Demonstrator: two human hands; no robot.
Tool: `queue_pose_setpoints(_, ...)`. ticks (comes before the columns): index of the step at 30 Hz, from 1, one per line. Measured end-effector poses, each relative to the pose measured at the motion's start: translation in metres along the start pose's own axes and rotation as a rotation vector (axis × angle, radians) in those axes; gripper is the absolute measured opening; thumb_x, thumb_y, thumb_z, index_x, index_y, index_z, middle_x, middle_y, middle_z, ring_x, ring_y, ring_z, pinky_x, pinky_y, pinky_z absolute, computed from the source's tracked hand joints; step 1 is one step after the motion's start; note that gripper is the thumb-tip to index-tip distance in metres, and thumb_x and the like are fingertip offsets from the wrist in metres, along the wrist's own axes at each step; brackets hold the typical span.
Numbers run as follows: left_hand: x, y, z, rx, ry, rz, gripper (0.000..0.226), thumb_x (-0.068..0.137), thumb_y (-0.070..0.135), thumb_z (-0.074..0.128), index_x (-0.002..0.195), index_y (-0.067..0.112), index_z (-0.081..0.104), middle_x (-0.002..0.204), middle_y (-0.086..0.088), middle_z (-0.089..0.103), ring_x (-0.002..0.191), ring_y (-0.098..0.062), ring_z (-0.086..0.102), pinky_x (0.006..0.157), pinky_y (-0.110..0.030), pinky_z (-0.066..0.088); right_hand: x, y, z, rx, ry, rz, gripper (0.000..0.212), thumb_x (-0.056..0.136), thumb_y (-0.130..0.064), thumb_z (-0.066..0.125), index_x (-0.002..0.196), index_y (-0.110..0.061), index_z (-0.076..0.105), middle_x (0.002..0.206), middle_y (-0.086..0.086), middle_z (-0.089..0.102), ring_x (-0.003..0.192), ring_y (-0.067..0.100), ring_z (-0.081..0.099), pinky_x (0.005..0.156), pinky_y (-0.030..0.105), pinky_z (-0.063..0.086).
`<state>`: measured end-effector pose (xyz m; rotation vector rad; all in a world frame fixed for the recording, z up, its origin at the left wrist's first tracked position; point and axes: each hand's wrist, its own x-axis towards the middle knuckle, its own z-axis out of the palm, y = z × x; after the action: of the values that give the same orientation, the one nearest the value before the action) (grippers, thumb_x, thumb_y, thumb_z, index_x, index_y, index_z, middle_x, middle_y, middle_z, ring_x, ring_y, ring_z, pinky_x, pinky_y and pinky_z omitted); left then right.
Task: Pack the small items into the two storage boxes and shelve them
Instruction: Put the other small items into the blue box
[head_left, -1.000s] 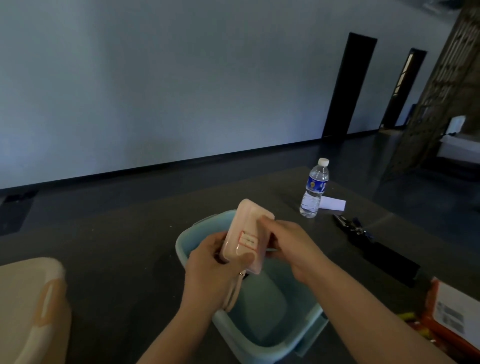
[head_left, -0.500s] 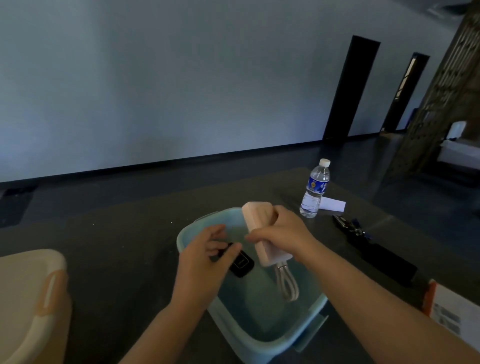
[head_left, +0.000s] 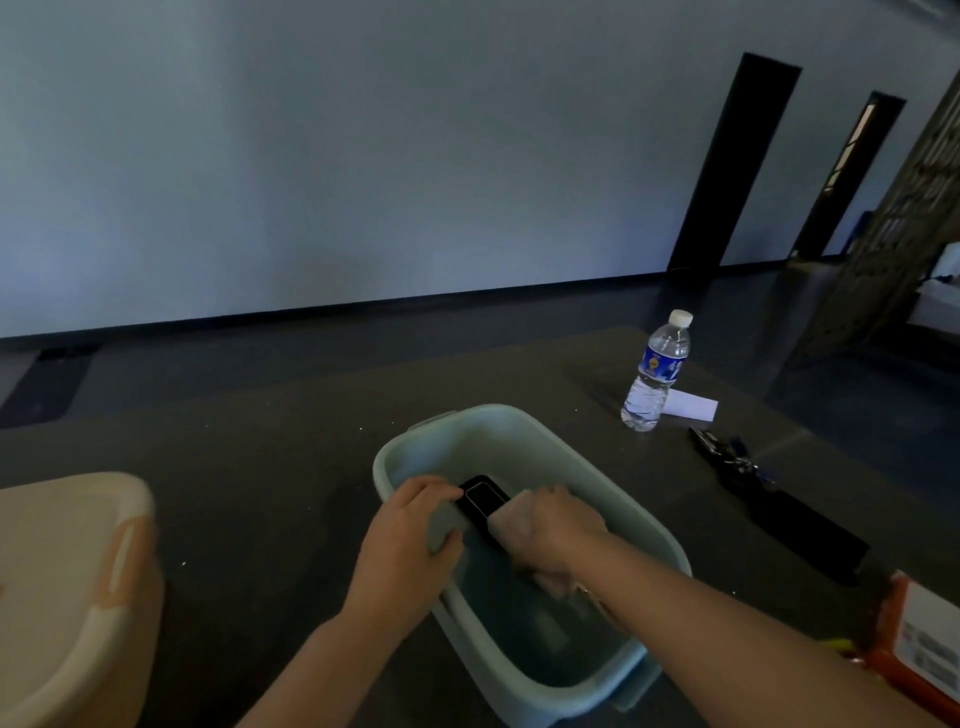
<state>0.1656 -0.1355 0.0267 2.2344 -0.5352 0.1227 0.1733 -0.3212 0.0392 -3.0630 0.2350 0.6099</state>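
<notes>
A pale blue storage box stands on the dark table in front of me. A small black device lies inside it near the left wall. My left hand grips the box's left wall, fingers over the rim beside the black device and thumb inside. My right hand reaches down into the box and holds a pink power bank. The hand hides most of the power bank and the picture is blurred there. A cream storage box sits at the left edge.
A water bottle stands at the back right beside a white slip of paper. Dark tools and a long black object lie right of the blue box. An orange carton is at the right edge.
The power bank went from both hands above the box to my right hand alone, then down into the box. My left hand set the black device inside and took the box wall.
</notes>
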Motion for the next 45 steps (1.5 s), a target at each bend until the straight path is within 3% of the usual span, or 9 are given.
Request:
queue_pose_setpoints(5, 0.001, -0.002, 0.0, -0.008, -0.016, 0.011, 0.039, 0.083, 0.027, 0.065, 0.116, 0.043, 0.051, 0.117, 0.031, 0.04, 0.107, 0.006, 0.045, 0.094, -0.022, 0.044, 0.013, -0.01, 0.007, -0.026, -0.098, 0.042, 0.031, 0.087, -0.034, 0.053, 0.112, -0.016, 0.058, 0.121, 0.015, 0.056, 0.106, 0.033, 0.054, 0.09, 0.045, 0.049)
queue_pose_setpoints(7, 0.001, -0.003, 0.002, 0.003, -0.003, 0.025, 0.039, 0.084, 0.027, 0.065, 0.116, 0.043, 0.052, 0.116, 0.032, 0.04, 0.106, 0.007, 0.044, 0.093, -0.019, 0.042, 0.015, -0.008, 0.003, 0.035, -0.077, 0.131, 0.037, 0.08, -0.046, 0.052, 0.099, -0.017, 0.065, 0.096, 0.006, 0.068, 0.086, 0.024, 0.063, 0.079, 0.032, 0.052)
queue_pose_setpoints(10, 0.001, -0.005, 0.006, 0.036, 0.027, 0.033, 0.037, 0.084, 0.027, 0.064, 0.116, 0.042, 0.054, 0.117, 0.033, 0.04, 0.107, 0.01, 0.041, 0.092, -0.013, 0.035, 0.017, -0.002, -0.006, 0.019, -0.097, 0.192, 0.041, 0.07, -0.054, 0.052, 0.083, -0.016, 0.062, 0.071, 0.0, 0.062, 0.066, 0.02, 0.059, 0.064, 0.025, 0.044)
queue_pose_setpoints(16, 0.002, -0.008, 0.007, 0.006, 0.016, 0.016, 0.036, 0.084, 0.027, 0.064, 0.114, 0.045, 0.053, 0.12, 0.031, 0.041, 0.11, 0.007, 0.042, 0.093, -0.017, 0.038, 0.011, 0.01, 0.008, 0.132, -0.169, 0.16, 0.041, 0.073, -0.045, 0.056, 0.104, -0.018, 0.064, 0.109, 0.007, 0.067, 0.099, 0.025, 0.063, 0.074, 0.027, 0.043)
queue_pose_setpoints(20, 0.002, -0.007, 0.006, 0.01, 0.016, 0.011, 0.036, 0.084, 0.026, 0.065, 0.114, 0.042, 0.054, 0.12, 0.03, 0.041, 0.109, 0.006, 0.043, 0.089, -0.014, 0.037, 0.014, 0.0, 0.015, 0.289, -0.082, 0.177, 0.051, 0.075, -0.052, 0.051, 0.108, -0.015, 0.063, 0.104, 0.008, 0.066, 0.092, 0.026, 0.062, 0.087, 0.034, 0.05)
queue_pose_setpoints(23, 0.002, -0.008, 0.006, 0.022, 0.016, 0.013, 0.036, 0.084, 0.026, 0.065, 0.115, 0.041, 0.055, 0.121, 0.029, 0.042, 0.11, 0.006, 0.043, 0.089, -0.012, 0.035, 0.017, 0.0, 0.018, 0.196, -0.136, 0.105, 0.048, 0.078, -0.044, 0.061, 0.112, -0.011, 0.058, 0.112, 0.012, 0.063, 0.097, 0.029, 0.061, 0.089, 0.039, 0.05)
queue_pose_setpoints(31, 0.0, -0.008, 0.005, 0.014, 0.02, 0.016, 0.035, 0.084, 0.026, 0.066, 0.114, 0.04, 0.056, 0.122, 0.028, 0.043, 0.11, 0.006, 0.043, 0.093, -0.018, 0.039, 0.013, 0.012, 0.022, -0.002, -0.077, 0.062, 0.098, 0.067, -0.054, 0.08, 0.141, -0.008, 0.035, 0.14, 0.012, 0.044, 0.126, 0.03, 0.044, 0.104, 0.04, 0.041)
queue_pose_setpoints(39, 0.0, -0.006, 0.005, 0.032, 0.015, 0.006, 0.033, 0.085, 0.026, 0.065, 0.115, 0.04, 0.057, 0.121, 0.031, 0.04, 0.108, 0.007, 0.041, 0.093, -0.017, 0.039, 0.008, 0.012, 0.023, 0.006, -0.005, 0.071, 0.097, 0.07, -0.048, 0.08, 0.142, -0.006, 0.03, 0.14, 0.014, 0.038, 0.127, 0.029, 0.043, 0.104, 0.039, 0.04)
queue_pose_setpoints(45, 0.005, 0.0, 0.005, 0.068, 0.016, 0.047, 0.034, 0.083, 0.025, 0.067, 0.113, 0.039, 0.059, 0.116, 0.029, 0.044, 0.108, 0.007, 0.04, 0.101, -0.023, 0.036, 0.0, 0.013, 0.015, 0.188, 0.093, 0.045, 0.056, 0.081, -0.043, 0.063, 0.126, -0.013, 0.05, 0.128, 0.011, 0.049, 0.115, 0.029, 0.052, 0.092, 0.037, 0.045)
